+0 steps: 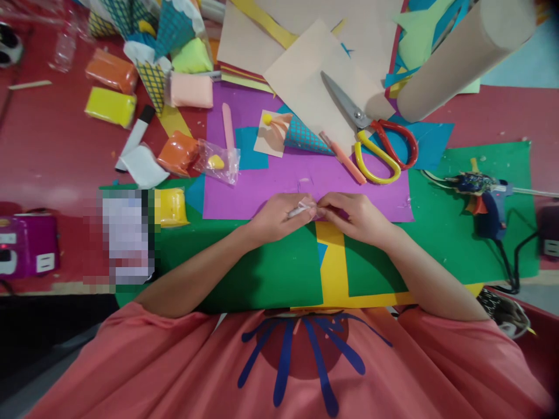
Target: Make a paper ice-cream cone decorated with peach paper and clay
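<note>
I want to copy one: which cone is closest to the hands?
The blue checked cone lying near the scissors; the other cones are bunched together at the upper left, farther away.

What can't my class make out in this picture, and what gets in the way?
All in the head view:
- Pale piece in the left hand: partly covered by fingers, too small to identify.
- Right hand's pinch: contents hidden by its fingers.
- Pixelated rectangle: details blurred out.
- Purple box: cut off by the left edge.
- Yellow sheet: outline hidden under green sheets.

Both hands [282, 215] [360, 216] pinch close together, forearms [207, 265] [430, 273] slanting inward.
</note>
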Tool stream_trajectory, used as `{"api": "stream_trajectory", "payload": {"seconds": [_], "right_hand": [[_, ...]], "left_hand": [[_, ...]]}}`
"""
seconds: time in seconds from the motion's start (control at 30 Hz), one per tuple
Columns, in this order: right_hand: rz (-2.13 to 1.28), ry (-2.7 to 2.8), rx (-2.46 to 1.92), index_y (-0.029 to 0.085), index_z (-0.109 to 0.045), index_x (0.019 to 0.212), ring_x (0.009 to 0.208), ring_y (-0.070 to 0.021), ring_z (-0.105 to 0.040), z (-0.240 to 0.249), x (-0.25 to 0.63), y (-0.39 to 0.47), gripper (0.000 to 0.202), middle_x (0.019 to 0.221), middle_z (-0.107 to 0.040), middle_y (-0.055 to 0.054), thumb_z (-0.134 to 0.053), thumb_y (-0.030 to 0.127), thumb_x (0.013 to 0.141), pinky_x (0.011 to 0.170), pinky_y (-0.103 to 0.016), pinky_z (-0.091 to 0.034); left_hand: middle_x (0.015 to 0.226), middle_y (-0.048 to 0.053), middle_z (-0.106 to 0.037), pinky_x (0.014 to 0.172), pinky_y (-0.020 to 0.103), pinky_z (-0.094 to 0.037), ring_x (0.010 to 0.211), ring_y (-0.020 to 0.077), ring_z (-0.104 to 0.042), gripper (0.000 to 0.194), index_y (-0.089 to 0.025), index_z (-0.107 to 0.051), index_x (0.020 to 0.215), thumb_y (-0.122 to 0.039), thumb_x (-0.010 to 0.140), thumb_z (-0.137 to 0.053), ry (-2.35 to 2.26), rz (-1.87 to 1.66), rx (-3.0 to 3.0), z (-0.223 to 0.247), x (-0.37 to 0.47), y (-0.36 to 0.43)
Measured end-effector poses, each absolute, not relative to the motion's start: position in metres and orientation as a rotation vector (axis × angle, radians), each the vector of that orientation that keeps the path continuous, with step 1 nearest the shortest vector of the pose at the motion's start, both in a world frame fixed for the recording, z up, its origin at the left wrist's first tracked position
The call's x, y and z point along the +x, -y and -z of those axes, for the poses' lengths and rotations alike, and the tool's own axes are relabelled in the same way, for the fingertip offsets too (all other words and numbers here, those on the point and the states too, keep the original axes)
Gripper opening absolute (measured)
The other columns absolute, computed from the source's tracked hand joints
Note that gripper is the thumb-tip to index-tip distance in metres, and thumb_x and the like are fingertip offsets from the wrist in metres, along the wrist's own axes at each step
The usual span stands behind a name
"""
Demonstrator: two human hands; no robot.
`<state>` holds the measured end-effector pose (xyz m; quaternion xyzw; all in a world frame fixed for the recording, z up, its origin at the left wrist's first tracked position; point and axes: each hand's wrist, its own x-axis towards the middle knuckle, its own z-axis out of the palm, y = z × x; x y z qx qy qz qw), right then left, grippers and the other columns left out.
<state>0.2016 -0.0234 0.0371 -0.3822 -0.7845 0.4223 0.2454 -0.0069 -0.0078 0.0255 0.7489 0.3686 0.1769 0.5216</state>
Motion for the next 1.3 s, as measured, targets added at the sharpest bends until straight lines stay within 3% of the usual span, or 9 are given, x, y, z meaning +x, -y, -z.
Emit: {"api": "stream_trajectory", "payload": {"seconds": [0.1, 0.23, 0.43, 0.63, 0.83, 0.93, 1.0, 1.3], "right_hand": [[-1.208, 2.052, -1.069, 0.019, -0.059, 0.083, 0.064, -0.0121, -0.056, -0.038, 0.201, 0.023, 0.016, 0.076, -0.067, -0.003, -0.05, 0.023, 0.095, 0.062, -0.024, -0.042], [-1.29, 1.898, -1.164, 0.018, -0.059, 0.079, 0.056, -0.0097, -0.049, -0.037, 0.199, 0.023, 0.015, 0.066, -0.061, 0.001, -0.052, 0.023, 0.091, 0.053, -0.023, -0.037], [-1.304, 1.882, -1.185, 0.018, -0.059, 0.076, 0.051, -0.0081, -0.044, -0.032, 0.197, 0.024, 0.016, 0.06, -0.058, 0.003, -0.054, 0.024, 0.09, 0.051, -0.023, -0.035], [-1.236, 1.968, -1.102, 0.02, -0.059, 0.087, 0.059, -0.0103, -0.055, -0.033, 0.202, 0.024, 0.006, 0.072, -0.063, 0.001, -0.062, 0.024, 0.086, 0.055, -0.023, -0.043], [-1.188, 2.032, -1.004, 0.02, -0.06, 0.105, 0.07, -0.0111, -0.061, -0.034, 0.205, 0.024, 0.019, 0.09, -0.069, -0.003, -0.062, 0.017, 0.087, 0.063, -0.024, -0.05], [-1.168, 1.985, -0.95, 0.019, -0.061, 0.104, 0.071, -0.01, -0.06, -0.032, 0.205, 0.024, 0.016, 0.091, -0.067, -0.002, -0.067, 0.02, 0.089, 0.064, -0.023, -0.05], [-1.159, 1.954, -0.931, 0.018, -0.061, 0.098, 0.069, -0.0088, -0.058, -0.032, 0.206, 0.023, 0.011, 0.087, -0.064, -0.001, -0.068, 0.021, 0.09, 0.061, -0.021, -0.048], [-1.048, 2.014, -0.934, 0.017, -0.067, 0.106, 0.069, -0.0104, -0.059, -0.028, 0.205, 0.021, 0.028, 0.085, -0.067, -0.002, -0.073, 0.039, 0.089, 0.062, -0.023, -0.049]], "left_hand": [[0.072, 0.0, -0.062, 0.062, 0.023, -0.04, 0.067, 0.0122, -0.055, 0.039, -0.019, -0.056, 0.078, -0.056, 0.088, -0.048, -0.92, -0.394, 1.746, -0.026, -0.006, 0.007], [0.072, -0.002, -0.06, 0.055, 0.021, -0.039, 0.063, 0.0112, -0.053, 0.054, -0.018, -0.059, 0.086, -0.066, 0.068, -0.073, -0.976, -0.356, 1.589, -0.028, -0.004, 0.006], [0.06, -0.009, -0.049, 0.034, 0.019, -0.033, 0.037, 0.006, -0.043, 0.035, -0.02, -0.053, 0.089, -0.036, 0.069, -0.077, -0.98, -0.096, 1.284, -0.035, -0.004, 0.006], [0.059, -0.01, -0.048, 0.035, 0.018, -0.032, 0.039, 0.004, -0.041, 0.025, -0.019, -0.053, 0.087, -0.026, 0.071, -0.07, -0.94, -0.111, 1.267, -0.04, -0.003, 0.004], [0.061, -0.01, -0.049, 0.035, 0.016, -0.034, 0.04, 0.0029, -0.041, 0.044, -0.019, -0.05, 0.093, -0.045, 0.07, -0.078, -0.84, -0.18, 1.184, -0.038, -0.007, 0.003], [0.06, -0.008, -0.05, 0.033, 0.016, -0.036, 0.04, 0.0047, -0.045, 0.054, -0.02, -0.047, 0.092, -0.068, 0.076, -0.067, -0.767, -0.253, 1.04, -0.033, -0.008, 0.003], [0.062, -0.007, -0.052, 0.032, 0.016, -0.037, 0.04, 0.005, -0.046, 0.057, -0.02, -0.046, 0.09, -0.074, 0.079, -0.06, -0.733, -0.294, 0.973, -0.03, -0.009, 0.004], [0.064, -0.006, -0.061, 0.033, 0.013, -0.038, 0.041, 0.0046, -0.053, 0.049, -0.02, -0.043, 0.086, -0.063, 0.083, -0.067, -0.714, -0.319, 0.967, -0.027, -0.01, 0.003]]}}
